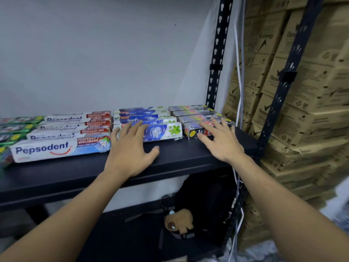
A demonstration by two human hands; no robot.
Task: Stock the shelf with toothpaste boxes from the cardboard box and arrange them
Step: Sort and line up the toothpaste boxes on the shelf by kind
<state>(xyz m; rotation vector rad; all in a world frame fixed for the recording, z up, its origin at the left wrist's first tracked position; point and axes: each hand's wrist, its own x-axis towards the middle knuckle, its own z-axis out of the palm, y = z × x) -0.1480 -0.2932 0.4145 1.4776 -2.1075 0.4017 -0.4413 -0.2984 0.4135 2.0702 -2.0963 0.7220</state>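
Observation:
Rows of toothpaste boxes lie flat on the black shelf (179,156). White Pepsodent boxes (60,149) sit left of centre, green boxes (17,127) at the far left, blue and white mint boxes (164,130) in the middle, and black and silver boxes (192,129) on the right. My left hand (130,148) is spread with its fingers on the left end of the front blue box. Fingers apart, my right hand (221,140) rests against the front black and silver box. Neither hand holds anything. The cardboard box that supplies them is out of view.
A black perforated shelf post (217,59) stands behind the right end of the shelf, another (285,82) at the front right. Stacked brown cartons (311,87) fill the right side. On the lower shelf sits a dark bag with a brown plush toy (179,221).

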